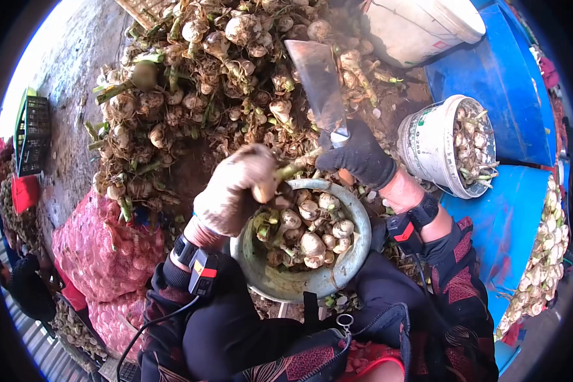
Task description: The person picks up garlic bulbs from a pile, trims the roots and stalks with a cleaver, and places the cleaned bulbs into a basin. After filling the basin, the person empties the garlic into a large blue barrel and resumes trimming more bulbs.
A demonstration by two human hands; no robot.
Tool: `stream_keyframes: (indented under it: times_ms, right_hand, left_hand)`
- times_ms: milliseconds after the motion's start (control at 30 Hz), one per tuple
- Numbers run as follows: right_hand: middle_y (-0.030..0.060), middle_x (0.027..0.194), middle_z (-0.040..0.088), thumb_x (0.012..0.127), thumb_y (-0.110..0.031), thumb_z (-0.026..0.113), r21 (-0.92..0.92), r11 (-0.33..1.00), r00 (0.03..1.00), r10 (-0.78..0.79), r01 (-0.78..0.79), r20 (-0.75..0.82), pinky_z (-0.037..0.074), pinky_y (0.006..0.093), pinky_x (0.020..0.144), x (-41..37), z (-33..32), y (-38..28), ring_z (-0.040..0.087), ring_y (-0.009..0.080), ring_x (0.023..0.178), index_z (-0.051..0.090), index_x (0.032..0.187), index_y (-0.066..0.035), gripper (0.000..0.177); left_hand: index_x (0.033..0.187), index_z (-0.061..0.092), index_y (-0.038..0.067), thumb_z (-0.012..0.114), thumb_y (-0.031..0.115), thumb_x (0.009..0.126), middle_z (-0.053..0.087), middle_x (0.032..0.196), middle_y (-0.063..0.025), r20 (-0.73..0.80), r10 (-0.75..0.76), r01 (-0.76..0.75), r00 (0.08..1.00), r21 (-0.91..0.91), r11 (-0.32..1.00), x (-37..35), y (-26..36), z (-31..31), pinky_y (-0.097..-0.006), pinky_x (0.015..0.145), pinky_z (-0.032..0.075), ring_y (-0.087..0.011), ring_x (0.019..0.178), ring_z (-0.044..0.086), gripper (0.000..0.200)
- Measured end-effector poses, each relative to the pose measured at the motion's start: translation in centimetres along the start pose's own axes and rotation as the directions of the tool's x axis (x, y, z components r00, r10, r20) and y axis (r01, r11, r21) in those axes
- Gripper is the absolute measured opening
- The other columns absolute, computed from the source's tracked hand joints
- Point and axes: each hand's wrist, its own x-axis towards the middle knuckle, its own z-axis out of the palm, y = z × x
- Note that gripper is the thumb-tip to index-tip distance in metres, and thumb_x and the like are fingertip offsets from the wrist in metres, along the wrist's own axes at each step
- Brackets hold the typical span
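Note:
My left hand point(242, 184), in a pale soiled glove, is closed above a bowl, slightly blurred. A thick green stem point(290, 170) sticks out of its grip toward the right; the bulb end is mostly hidden by the fingers. My right hand point(360, 156), in a dark glove, is wrapped round the handle of a cleaver point(318, 83). Its broad, dirt-smeared blade points up and away from me. Between my knees sits a round, worn bowl point(358, 254) holding several pale trimmed bulbs point(312, 244), just below both hands.
A large heap of bulbs with roots and stems point(172, 102) lies ahead. At right stand a white bucket point(426, 146) of bulbs, another white bucket point(420, 28) and blue sheets point(490, 83). Pink mesh sacks point(108, 248) fill the left, with a dark crate point(33, 137) beyond.

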Motion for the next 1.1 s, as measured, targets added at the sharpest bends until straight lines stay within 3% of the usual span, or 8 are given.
stream_keyframes:
  times_ms: [333,400,500,533,600,700,800,1100]
  right_hand:
    - [0.0007,0.064,0.058,0.069,-0.015,0.07,-0.148,0.985,0.996,-0.088,0.087,0.004,0.044,0.0256,0.054,-1.6,-0.2,1.1,0.055,0.0093,0.059,0.059,0.072,-0.003,0.016]
    - [0.0107,0.061,0.062,0.065,-0.021,0.072,-0.55,0.831,0.994,0.106,-0.085,0.006,0.046,0.0303,0.052,-1.2,-0.4,4.1,0.058,0.0154,0.056,0.061,0.072,0.003,0.027]
    - [0.0132,0.059,0.061,0.063,-0.021,0.071,-0.583,0.799,0.942,0.294,-0.148,0.163,0.045,0.0312,0.048,-1.0,-1.5,5.4,0.057,0.0169,0.051,0.061,0.069,0.007,0.031]
    - [0.0123,0.058,0.06,0.062,-0.021,0.072,-0.529,0.836,0.949,0.267,-0.143,0.165,0.045,0.0306,0.047,-1.3,-1.9,6.5,0.057,0.017,0.05,0.061,0.068,0.007,0.03]
    - [0.0053,0.057,0.058,0.066,-0.014,0.07,-0.347,0.894,0.954,0.3,-0.282,-0.002,0.041,0.0268,0.042,-1.5,-2.6,5.5,0.053,0.011,0.046,0.06,0.065,0.002,0.018]
    - [0.0046,0.063,0.059,0.066,-0.01,0.071,-0.236,0.913,0.943,0.32,-0.332,-0.086,0.042,0.0252,0.044,-0.9,-4.3,4.7,0.054,0.0106,0.05,0.06,0.075,0.001,0.018]
    - [0.0066,0.063,0.06,0.065,-0.014,0.074,-0.194,0.934,0.949,0.273,-0.3,-0.156,0.043,0.026,0.044,-0.2,-4.8,6.5,0.054,0.0118,0.049,0.057,0.075,0.003,0.025]
    - [0.0066,0.063,0.059,0.065,-0.011,0.075,-0.041,0.939,0.935,0.337,-0.343,-0.108,0.043,0.0255,0.041,1.3,-4.8,6.0,0.053,0.0119,0.046,0.058,0.075,0.005,0.026]
  left_hand:
    - [0.079,0.049,0.002,0.057,0.004,0.075,0.045,0.055,-0.0009,-0.206,-0.076,0.069,0.975,-0.044,0.997,1.3,-1.4,0.2,-0.0283,0.051,0.048,-0.0127,0.049,0.048,0.009]
    - [0.085,0.048,0.002,0.057,0.005,0.078,0.049,0.058,-0.0033,-0.2,0.047,-0.076,0.979,-0.142,0.987,1.0,-1.5,0.6,-0.0321,0.048,0.051,-0.0152,0.048,0.049,0.012]
    - [0.089,0.054,0.0,0.064,0.013,0.073,0.058,0.076,-0.0067,0.285,0.237,-0.337,0.929,0.385,0.859,1.2,0.4,0.3,-0.0273,0.064,0.049,-0.0143,0.07,0.058,0.023]
    - [0.093,0.056,-0.002,0.067,0.016,0.071,0.058,0.083,-0.0059,0.307,-0.286,0.194,0.908,0.297,0.935,-0.6,0.9,0.3,-0.0252,0.072,0.046,-0.0127,0.08,0.057,0.031]
    - [0.099,0.057,-0.002,0.067,0.018,0.072,0.058,0.086,-0.0051,0.44,-0.28,-0.05,0.853,0.603,0.796,0.6,0.0,0.2,-0.0249,0.071,0.047,-0.0103,0.079,0.056,0.035]
    - [0.12,0.046,0.002,0.057,0.034,0.085,0.06,0.092,-0.0058,0.016,0.038,-0.041,0.999,0.527,0.849,4.7,-1.9,-6.3,-0.0249,0.063,0.051,-0.0135,0.075,0.059,0.049]
    - [0.124,0.042,-0.004,0.058,0.036,0.084,0.057,0.107,-0.0182,-0.642,0.058,0.367,0.764,0.507,0.78,12.5,-1.6,-10.2,-0.034,0.077,0.049,-0.0256,0.093,0.058,0.059]
    - [0.103,0.059,0.003,0.05,0.027,0.088,0.063,0.078,-0.0203,-0.441,0.234,0.349,0.866,0.87,0.347,16.0,-5.1,-12.4,-0.0396,0.062,0.047,-0.0332,0.07,0.062,0.029]
